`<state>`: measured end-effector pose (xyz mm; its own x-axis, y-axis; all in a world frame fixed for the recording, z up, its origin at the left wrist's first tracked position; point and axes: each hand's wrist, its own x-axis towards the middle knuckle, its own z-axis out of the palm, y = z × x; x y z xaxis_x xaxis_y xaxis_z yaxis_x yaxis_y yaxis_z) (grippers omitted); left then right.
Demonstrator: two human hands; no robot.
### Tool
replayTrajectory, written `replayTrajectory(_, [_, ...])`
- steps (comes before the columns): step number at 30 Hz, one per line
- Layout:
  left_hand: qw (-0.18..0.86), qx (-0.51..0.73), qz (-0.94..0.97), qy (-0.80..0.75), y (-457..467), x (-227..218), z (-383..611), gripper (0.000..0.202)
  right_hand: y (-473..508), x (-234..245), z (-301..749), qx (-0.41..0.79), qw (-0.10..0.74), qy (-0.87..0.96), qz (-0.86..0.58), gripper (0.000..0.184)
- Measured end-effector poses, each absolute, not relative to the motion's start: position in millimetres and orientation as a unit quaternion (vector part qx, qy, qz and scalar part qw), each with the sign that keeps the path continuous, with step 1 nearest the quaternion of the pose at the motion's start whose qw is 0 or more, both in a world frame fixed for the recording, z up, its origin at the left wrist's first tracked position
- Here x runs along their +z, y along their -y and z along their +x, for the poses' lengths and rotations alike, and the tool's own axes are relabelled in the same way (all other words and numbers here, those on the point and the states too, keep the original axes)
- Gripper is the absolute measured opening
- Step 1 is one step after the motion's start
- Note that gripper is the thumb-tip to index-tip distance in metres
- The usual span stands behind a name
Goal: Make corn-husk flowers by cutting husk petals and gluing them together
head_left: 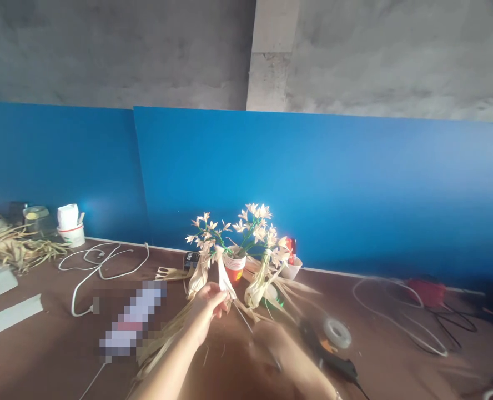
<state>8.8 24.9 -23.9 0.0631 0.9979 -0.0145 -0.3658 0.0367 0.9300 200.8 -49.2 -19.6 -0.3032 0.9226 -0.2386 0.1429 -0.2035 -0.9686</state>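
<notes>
Before a blue partition [313, 183], flower sprays [258, 232] look assembled; our left hand [209, 304] pinches a husk piece [225, 275], apparently unfinished; our blurred right hand's [271, 344] grip we cannot tell.

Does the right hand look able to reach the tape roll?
Probably yes: the tape roll lies uncovered nearby, though the black tool lies between it and the blurred right hand.

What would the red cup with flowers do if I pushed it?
The red cup might tip, because the flowers spread high and wide above it. It's probably light, since it looks like paper. The thin petals could bend or break.
</notes>
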Motion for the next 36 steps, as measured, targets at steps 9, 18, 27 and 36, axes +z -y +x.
replayTrajectory(9, [0.616, 0.534, 0.4, -0.418, -19.1, -22.6, 14.0, 0.029, 47.8, -23.0, 199.4, 0.608, 0.368, 0.487, -0.507, 0.054])
replayTrajectory(18, [0.689, 0.496, 0.362, -0.384, -11.2, -17.2, 17.6, 0.035, 41.3, -42.2, 200.7, 0.603, 0.394, 0.488, -0.493, 0.065])
replayTrajectory(27, [0.702, 0.492, 0.357, -0.372, -9.3, -18.2, 19.3, 0.032, 48.5, -17.1, 195.8, 0.568, 0.384, 0.536, -0.493, 0.06])
replayTrajectory(36, [0.678, 0.489, 0.395, -0.382, -12.8, -27.0, 18.4, 0.026, 43.8, -36.5, 200.8, 0.56, 0.375, 0.53, -0.515, 0.048])
